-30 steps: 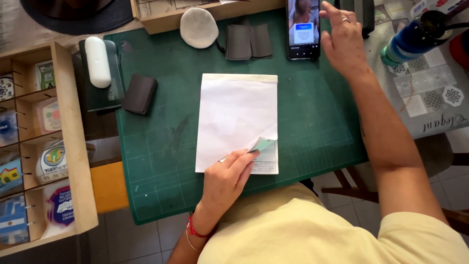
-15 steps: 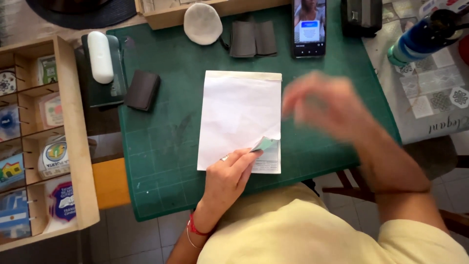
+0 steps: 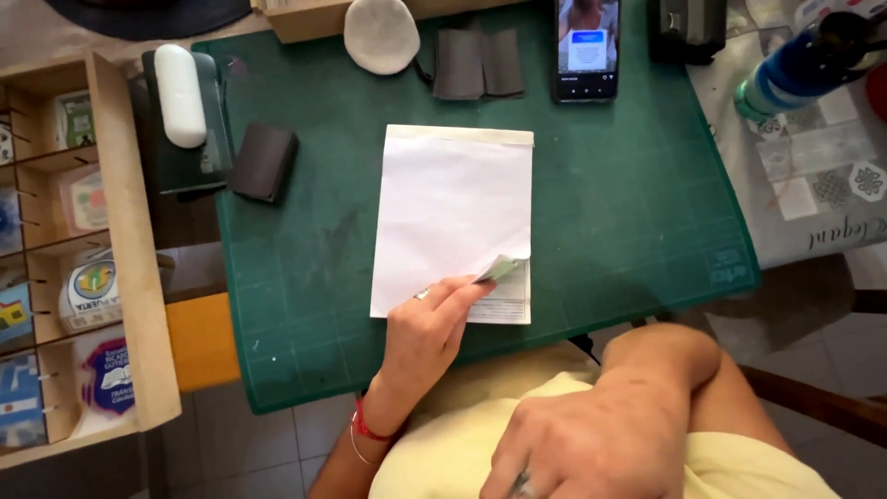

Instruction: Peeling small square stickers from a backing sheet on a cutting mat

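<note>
**Lifting a page corner on a green cutting mat**

A white paper pad (image 3: 457,217) lies upright in the middle of a green cutting mat (image 3: 637,203). The person's left hand (image 3: 427,333) pinches the pad's lower right corner, curling the top sheet up. The right hand (image 3: 601,444) rests low against a yellow shirt, fingers loosely curled, holding nothing I can make out. To turn one sheet cleanly, I'd pinch lightly and peel slowly.

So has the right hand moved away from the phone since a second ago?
Yes. The right hand has come back from beside the phone at the mat's far edge, across the green cutting mat, to the person's lap.
</note>
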